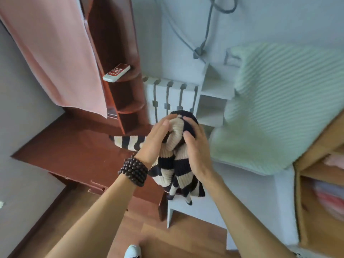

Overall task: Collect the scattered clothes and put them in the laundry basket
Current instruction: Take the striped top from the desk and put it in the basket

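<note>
I have the striped knit sweater (176, 157) bunched up between both hands in mid-air, above the white stool (195, 207). My left hand (155, 144) has a closed grip on its left side, and my right hand (195, 146) wraps the dark-and-cream folds from the right. One sleeve (128, 142) trails left over the red-brown surface (74, 151). A pale green blanket (279, 108) lies to the right, and a remote (116, 72) sits on the corner shelf (130, 77).
</note>
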Tool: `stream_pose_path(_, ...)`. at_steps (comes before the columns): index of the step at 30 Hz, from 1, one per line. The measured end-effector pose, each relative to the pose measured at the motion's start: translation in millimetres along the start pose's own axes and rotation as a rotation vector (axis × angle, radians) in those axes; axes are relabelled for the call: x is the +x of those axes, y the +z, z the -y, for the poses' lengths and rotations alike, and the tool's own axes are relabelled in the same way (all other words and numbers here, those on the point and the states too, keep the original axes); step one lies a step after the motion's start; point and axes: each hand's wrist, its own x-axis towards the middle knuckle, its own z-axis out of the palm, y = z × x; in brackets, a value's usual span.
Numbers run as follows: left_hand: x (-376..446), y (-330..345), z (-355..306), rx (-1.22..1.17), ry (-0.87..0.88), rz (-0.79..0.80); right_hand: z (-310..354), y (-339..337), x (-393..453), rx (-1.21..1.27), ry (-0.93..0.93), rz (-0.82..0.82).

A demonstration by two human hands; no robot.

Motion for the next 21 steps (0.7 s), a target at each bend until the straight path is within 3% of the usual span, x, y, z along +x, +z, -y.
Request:
stream_pose_path(6,-46.2,129.2,-15.8,0.206,0.052,0.019,1.2,-113.5,-88.0,-0.038,0.054,-0.184)
stream_pose_path(11,-85.3,213.6,-19.4,0.244,0.14,0.225,1.7,-193.4,-170.7,-0.031,0.154,-0.359)
stream_pose_path(15,-110.3,275.4,-18.7,0.189,0.181,0.385,12.0,-244.8,-232.1,-0.066,0.235,-0.529)
stream_pose_path(21,-150.4,364.6,-44.4,0.057,0.274,0.564,51.7,-317.2,-307.6,-0.133,0.211,-0.705)
